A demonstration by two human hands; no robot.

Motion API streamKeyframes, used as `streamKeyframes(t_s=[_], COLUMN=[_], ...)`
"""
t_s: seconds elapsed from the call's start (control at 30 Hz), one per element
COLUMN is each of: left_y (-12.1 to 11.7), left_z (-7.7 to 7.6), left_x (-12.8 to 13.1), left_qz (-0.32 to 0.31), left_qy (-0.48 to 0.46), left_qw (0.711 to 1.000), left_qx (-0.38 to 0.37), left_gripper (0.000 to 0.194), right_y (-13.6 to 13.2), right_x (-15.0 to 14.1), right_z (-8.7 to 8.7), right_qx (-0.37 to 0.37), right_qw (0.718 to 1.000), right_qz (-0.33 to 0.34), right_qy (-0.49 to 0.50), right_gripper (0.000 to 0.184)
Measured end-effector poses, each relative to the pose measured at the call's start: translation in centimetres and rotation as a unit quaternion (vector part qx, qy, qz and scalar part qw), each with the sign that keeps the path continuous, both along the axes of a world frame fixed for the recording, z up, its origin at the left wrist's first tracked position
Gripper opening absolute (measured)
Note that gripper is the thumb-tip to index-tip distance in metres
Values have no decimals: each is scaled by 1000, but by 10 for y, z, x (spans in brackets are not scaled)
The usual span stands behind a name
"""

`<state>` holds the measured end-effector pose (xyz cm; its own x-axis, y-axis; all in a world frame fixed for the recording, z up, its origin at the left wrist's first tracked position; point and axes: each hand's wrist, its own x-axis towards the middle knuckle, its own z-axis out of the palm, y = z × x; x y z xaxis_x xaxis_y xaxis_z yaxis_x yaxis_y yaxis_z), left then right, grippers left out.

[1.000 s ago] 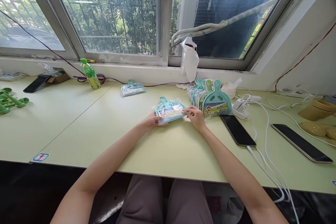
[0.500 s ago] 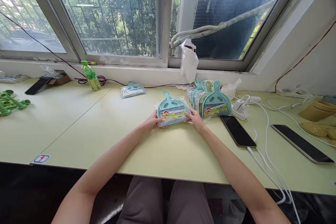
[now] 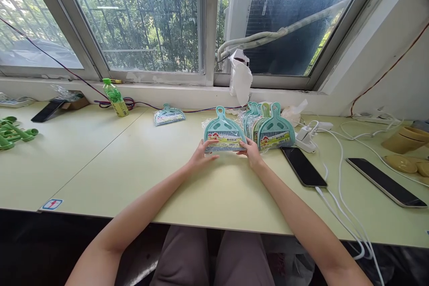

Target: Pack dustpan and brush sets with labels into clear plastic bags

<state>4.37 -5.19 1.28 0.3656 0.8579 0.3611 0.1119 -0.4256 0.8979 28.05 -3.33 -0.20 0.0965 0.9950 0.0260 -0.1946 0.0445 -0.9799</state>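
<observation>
A turquoise dustpan-and-brush set (image 3: 225, 130) in clear wrap stands upright in front of me, its handle up and its printed label facing me. My left hand (image 3: 201, 155) is at its lower left corner, with one finger laid across the front and another finger spread below the bottom edge. At the lower right corner, my right hand (image 3: 250, 152) grips the set between thumb and fingers. Close behind and to the right, a row of similar wrapped dustpan sets (image 3: 275, 130) stands packed together. One more wrapped set (image 3: 169, 116) lies alone farther back to the left.
A green-capped bottle (image 3: 115, 98) stands by the window sill. To the right lie a phone (image 3: 303, 167) with a charging cable, a second dark device (image 3: 385, 182), and a white charger (image 3: 304, 136) with loose cords. Green plastic parts (image 3: 16, 133) are at the far left.
The held dustpan set has moved slightly away and to the right, and now stands more upright. My left hand's fingers have shifted, with one now across the label.
</observation>
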Motion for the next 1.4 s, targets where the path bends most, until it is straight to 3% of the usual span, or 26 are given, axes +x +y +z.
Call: streamKeyframes(t_s=[0.07, 0.17, 0.23, 0.37, 0.43, 0.63, 0.9, 1.13, 1.4], left_y=[3, 4, 3, 2, 6, 20, 22, 21, 22], left_z=[-6, -9, -8, -7, -9, -17, -21, -22, -22], left_x=[2, 3, 4, 4, 2, -5, -6, -6, -6], left_qz=[52, 87, 101, 143, 159, 119, 142, 140, 141], left_qy=[8, -30, -61, -147, -172, -148, -137, -133, -142], left_qw=[999, 996, 993, 977, 968, 972, 971, 971, 969], left_qx=[10, -4, -11, -54, -91, -139, -136, -140, -145], left_gripper=[33, 31, 43, 87, 91, 45, 43, 43, 48], right_y=[0, -2, -3, -3, -3, -2, -5, -8, -8], right_x=[-1, -4, -7, -9, -9, -9, -10, -13, -12], right_z=[0, 2, 2, 2, 0, -6, -6, -3, -3], right_qx=[7, 10, 17, 47, 64, 84, 94, 85, 84], right_qw=[1000, 999, 998, 993, 991, 979, 964, 979, 979], right_qz=[5, 20, 35, 63, 65, 58, 35, 43, 56], right_qy=[-13, -38, -57, -85, -101, -177, -246, -183, -179], right_gripper=[32, 35, 39, 50, 53, 53, 59, 63, 62])
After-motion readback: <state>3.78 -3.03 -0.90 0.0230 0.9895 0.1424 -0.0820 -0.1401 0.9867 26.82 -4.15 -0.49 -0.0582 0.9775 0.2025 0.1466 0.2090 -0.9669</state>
